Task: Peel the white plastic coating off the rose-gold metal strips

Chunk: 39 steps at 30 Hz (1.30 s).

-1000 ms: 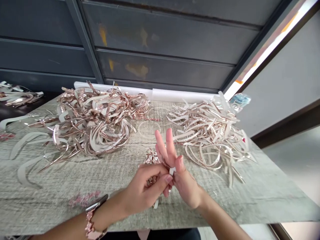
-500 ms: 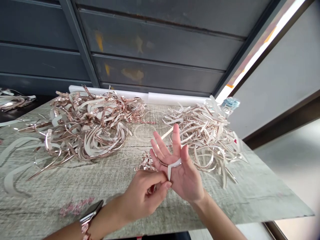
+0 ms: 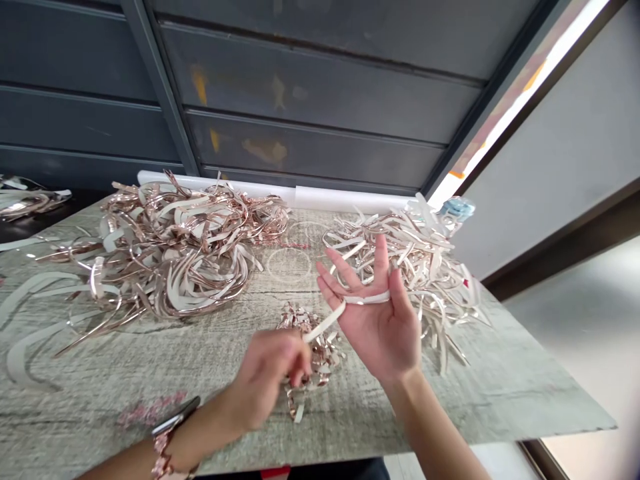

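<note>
My left hand (image 3: 265, 373), somewhat blurred, is closed on one end of a narrow white ribbon strip (image 3: 325, 321). From there the strip runs taut to my right hand (image 3: 383, 333), where it crosses the palm below the fingers and passes between thumb and index finger. My right palm faces up, its fingers spread. The back of the loop is hidden behind that hand. Under and between both hands lies a small heap of short, shiny rose-gold and white clippings (image 3: 325, 360).
A large tangle of rose-gold and white ribbons (image 3: 185, 233) covers the table's (image 3: 200, 360) left back. Another ribbon pile (image 3: 400, 250) lies behind my right hand, near a clear bag with something blue (image 3: 457, 208). White rolls (image 3: 350, 197) lie along the dark panelled wall.
My left hand has pulled away to the left and down, drawing the strip out straight. My right hand has shifted right and slightly up, uncovering more of the clippings.
</note>
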Each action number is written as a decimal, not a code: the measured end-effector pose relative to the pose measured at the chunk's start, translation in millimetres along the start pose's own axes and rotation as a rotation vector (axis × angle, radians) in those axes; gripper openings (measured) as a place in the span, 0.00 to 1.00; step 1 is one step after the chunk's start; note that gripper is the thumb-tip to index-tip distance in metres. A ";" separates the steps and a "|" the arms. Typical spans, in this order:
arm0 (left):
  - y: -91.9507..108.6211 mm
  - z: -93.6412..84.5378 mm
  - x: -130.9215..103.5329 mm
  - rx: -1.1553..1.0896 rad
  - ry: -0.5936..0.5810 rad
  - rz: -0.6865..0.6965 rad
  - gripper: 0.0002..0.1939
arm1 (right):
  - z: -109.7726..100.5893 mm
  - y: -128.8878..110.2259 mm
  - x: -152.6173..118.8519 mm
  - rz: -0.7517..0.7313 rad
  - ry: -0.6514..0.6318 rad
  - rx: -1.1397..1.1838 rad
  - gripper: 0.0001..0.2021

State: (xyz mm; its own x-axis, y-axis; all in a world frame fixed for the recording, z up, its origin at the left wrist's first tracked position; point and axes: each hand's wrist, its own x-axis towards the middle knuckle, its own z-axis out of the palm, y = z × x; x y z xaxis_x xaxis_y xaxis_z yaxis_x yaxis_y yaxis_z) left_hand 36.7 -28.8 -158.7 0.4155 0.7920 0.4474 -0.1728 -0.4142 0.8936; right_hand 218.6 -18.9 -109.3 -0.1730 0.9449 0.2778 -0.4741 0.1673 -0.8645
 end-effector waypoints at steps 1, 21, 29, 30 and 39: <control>-0.7 -2.6 0.9 -0.055 0.146 0.024 0.27 | 1.0 1.3 -0.7 -0.019 -0.001 -0.033 0.31; 8.1 -9.4 14.4 0.373 -0.048 -0.212 0.09 | 1.7 23.4 -21.0 0.087 -0.276 -0.375 0.27; 14.2 -6.3 10.8 0.161 -0.108 -0.037 0.09 | -1.9 15.9 -6.8 -0.222 -0.452 -0.848 0.50; 14.0 -4.6 10.0 0.153 -0.134 -0.020 0.08 | -1.2 16.3 -6.5 -0.208 -0.452 -0.873 0.45; 5.8 3.1 7.9 0.382 -0.091 0.092 0.09 | 6.6 28.0 -17.0 0.038 -0.201 -0.637 0.38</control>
State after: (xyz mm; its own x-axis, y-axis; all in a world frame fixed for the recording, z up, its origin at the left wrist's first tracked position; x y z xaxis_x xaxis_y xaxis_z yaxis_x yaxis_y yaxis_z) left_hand 41.7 -26.4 -150.0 0.4938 0.7078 0.5051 0.1238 -0.6322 0.7649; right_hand 202.6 -32.1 -135.5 -0.3663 0.8929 0.2619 0.1269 0.3268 -0.9365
